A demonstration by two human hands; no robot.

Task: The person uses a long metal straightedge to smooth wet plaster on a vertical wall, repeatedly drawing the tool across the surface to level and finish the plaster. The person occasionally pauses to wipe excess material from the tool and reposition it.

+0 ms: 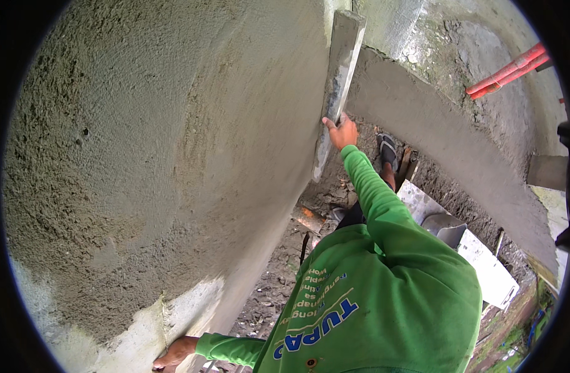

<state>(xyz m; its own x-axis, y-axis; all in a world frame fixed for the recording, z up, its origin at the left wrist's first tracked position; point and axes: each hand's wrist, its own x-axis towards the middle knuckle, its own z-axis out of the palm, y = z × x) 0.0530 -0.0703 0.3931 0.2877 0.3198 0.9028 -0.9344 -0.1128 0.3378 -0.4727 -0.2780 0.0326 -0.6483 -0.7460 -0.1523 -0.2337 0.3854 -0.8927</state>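
Note:
My right hand (343,132) grips a long grey mortar-smeared straightedge (344,65) near its middle. Thumb and fingers close round the bar, which stands nearly lengthwise along the edge of the plastered wall (154,149). Low at the left, my left hand (176,352) rests against a bare pale part of the wall, below the fresh plaster. Its fingers are stretched along the surface, partly lost at the picture's lower edge. Smooth and rough patches of wet grey plaster cover most of the wall.
A band of smooth mortar (434,124) crosses the right side, with red pipes (508,71) sticking out above it. A white open container (490,267) lies beside me on muddy, littered ground (266,304). My sandalled foot (387,149) stands near the wall's edge.

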